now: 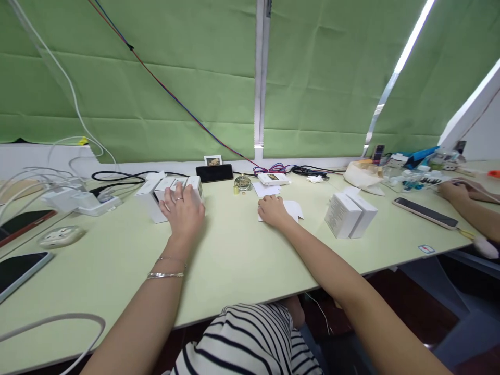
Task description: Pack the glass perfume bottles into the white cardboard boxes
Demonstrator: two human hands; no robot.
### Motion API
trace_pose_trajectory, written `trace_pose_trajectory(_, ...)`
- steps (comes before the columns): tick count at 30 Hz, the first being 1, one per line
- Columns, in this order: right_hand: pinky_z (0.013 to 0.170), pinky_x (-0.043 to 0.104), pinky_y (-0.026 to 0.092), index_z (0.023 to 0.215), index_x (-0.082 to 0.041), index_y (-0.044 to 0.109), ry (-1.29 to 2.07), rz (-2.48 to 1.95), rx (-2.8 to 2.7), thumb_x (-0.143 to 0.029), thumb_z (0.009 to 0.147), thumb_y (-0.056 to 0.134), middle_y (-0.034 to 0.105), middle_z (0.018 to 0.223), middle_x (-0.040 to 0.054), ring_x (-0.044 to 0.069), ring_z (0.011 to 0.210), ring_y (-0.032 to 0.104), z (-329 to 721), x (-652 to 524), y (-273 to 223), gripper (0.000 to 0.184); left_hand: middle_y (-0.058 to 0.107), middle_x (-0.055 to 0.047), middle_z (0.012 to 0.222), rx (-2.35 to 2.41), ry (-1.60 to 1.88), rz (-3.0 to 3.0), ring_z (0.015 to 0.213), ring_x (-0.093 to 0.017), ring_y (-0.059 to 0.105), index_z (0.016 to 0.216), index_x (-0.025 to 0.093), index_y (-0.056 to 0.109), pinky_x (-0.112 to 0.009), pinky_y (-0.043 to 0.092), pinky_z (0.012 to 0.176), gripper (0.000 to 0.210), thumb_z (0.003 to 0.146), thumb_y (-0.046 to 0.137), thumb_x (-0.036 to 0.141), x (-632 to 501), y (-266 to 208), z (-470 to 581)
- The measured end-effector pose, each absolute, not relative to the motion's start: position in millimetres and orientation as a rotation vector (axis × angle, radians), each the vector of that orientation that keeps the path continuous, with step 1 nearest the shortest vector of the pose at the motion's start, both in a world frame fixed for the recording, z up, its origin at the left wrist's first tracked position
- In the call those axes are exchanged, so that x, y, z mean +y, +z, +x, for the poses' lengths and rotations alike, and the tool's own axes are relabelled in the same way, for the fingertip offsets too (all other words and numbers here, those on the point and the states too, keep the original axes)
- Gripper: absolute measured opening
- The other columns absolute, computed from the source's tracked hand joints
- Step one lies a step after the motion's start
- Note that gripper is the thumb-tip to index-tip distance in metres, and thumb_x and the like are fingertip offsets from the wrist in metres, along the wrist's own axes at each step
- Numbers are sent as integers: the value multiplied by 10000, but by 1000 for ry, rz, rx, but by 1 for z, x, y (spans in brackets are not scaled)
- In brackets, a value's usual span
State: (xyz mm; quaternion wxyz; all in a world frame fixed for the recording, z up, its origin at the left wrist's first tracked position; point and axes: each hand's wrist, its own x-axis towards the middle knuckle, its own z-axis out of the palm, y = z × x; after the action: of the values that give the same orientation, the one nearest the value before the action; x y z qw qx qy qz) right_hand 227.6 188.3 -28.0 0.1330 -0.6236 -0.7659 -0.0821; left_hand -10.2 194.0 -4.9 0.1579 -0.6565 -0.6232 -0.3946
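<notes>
My left hand (182, 209) reaches over a group of small white boxes (150, 200) that stand side by side on the table. Its fingers curve over the top of one white box (195, 186), and the palm hides part of the group. To the right, my right hand (273, 210) presses down on a flat piece of white card (294, 209). Its fingers are bent close together, and what lies beneath them is partly hidden. Another white sheet (267, 189) lies just behind that hand. Further right, two white boxes (344, 215) stand upright against each other.
Toward the back are a glass bottle (242, 182), a flat white pack (274, 178) and a propped-up phone (214, 173). Cables and a power strip (96, 204) fill the left. At right, another person's hand (455, 192) is near a long dark phone (425, 212) and a cream bag (361, 174).
</notes>
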Motion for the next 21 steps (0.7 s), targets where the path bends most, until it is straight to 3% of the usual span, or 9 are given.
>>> trace_pose_trajectory(11,938,397,262,1028,-181,585,-316,-1640,-2130,-248,890,358,562,1118,93,232,1089,411,215,185,-15,274,357,-160,1340,-1753,-1041,-2008,1204,-387,287,1203,156,439,-548,268,947,445,768,503,224,203,-3,8)
trace_pose_trajectory(17,912,383,280,995,-181,597,-294,-1554,-2112,-247,884,377,577,1088,93,231,1060,429,216,187,-16,256,399,-180,1254,-1818,-1203,-1949,1140,-353,371,1079,139,478,-486,380,889,302,781,485,191,215,-2,6)
trace_pose_trajectory(21,913,370,279,990,-184,596,-282,-1491,-2111,-235,882,380,590,1061,76,221,1062,433,214,188,-17,246,462,-203,1169,-1840,-1272,-1904,1112,-355,413,1165,80,417,-500,380,900,406,767,469,142,212,-2,6)
